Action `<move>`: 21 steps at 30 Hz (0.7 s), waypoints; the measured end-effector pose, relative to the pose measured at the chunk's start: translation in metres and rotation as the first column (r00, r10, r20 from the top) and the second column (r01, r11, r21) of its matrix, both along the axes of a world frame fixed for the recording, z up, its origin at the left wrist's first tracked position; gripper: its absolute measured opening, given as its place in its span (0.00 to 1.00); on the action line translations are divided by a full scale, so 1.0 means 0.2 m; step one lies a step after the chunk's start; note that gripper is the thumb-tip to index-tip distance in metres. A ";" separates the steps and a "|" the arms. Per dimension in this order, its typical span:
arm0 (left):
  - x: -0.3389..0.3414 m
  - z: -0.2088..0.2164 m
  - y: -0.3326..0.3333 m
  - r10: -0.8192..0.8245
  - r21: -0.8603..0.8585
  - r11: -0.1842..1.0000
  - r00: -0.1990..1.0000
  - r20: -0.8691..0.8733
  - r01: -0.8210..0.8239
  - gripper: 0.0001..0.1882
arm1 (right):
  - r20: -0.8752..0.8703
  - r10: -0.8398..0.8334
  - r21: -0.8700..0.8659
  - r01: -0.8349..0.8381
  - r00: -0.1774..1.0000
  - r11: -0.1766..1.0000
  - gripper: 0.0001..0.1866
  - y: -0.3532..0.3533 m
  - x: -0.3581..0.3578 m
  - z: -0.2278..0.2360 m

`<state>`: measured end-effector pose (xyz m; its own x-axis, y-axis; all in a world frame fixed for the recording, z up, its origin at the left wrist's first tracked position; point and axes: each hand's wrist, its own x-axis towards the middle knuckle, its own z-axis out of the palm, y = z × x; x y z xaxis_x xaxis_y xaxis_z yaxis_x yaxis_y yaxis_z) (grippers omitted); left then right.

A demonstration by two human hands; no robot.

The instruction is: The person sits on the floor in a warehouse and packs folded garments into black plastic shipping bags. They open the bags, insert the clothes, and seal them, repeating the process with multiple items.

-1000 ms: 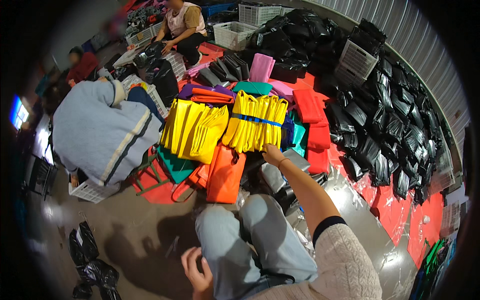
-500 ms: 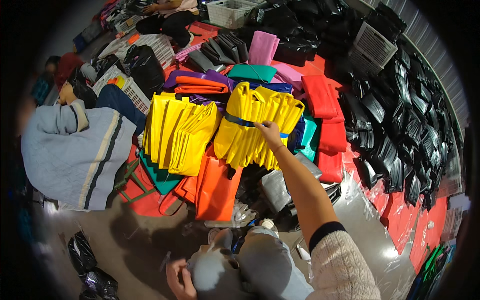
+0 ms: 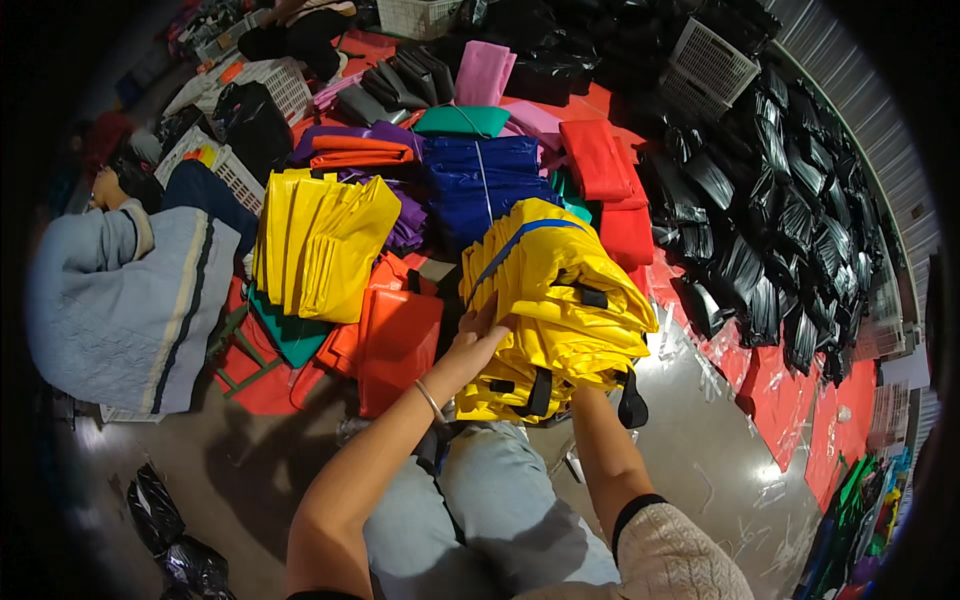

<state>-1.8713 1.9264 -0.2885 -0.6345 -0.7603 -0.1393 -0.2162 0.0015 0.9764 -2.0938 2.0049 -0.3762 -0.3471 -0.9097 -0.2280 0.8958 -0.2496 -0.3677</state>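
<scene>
A thick bundle of folded yellow bags (image 3: 570, 290) with a blue strap (image 3: 520, 240) round it and black tabs at its near end is tilted up in front of my knees. My left hand (image 3: 482, 342) grips its left side, fingers against the folds. From below, my right hand (image 3: 592, 398) holds the near right end; its fingers are hidden under the yellow material. Left of it stands another stack of folded yellow bags (image 3: 325, 245), which neither hand touches. Behind the bundle lies a dark blue folded stack (image 3: 485, 185) tied with a thin pale cord.
Orange folded pieces (image 3: 400, 340) lie left of my left forearm, and red ones (image 3: 600, 165) farther back. Black plastic-wrapped packs (image 3: 790, 220) are heaped at right, beside a white crate (image 3: 708, 65). A person in a grey-blue top (image 3: 135, 300) sits close by at left.
The strapped yellow bundle has been lifted and tipped toward me, uncovering the dark blue stack. My left hand has come up from beside my knee onto it; my right hand has moved underneath.
</scene>
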 end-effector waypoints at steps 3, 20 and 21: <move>0.01 0.17 0.07 0.040 -0.122 0.992 0.980 0.196 -0.016 0.39 | 0.035 0.026 0.114 -0.029 0.999 0.993 0.13 -0.01 -0.01 -0.18; 0.00 -0.50 -0.10 0.101 0.511 0.820 0.945 0.311 -0.256 0.40 | -0.833 0.258 0.411 0.235 0.489 0.881 0.07 0.49 0.24 0.01; 0.02 -0.55 -0.11 0.072 0.489 0.846 0.953 0.293 -0.215 0.40 | -0.868 0.137 0.318 0.323 0.477 0.891 0.06 0.40 0.28 0.10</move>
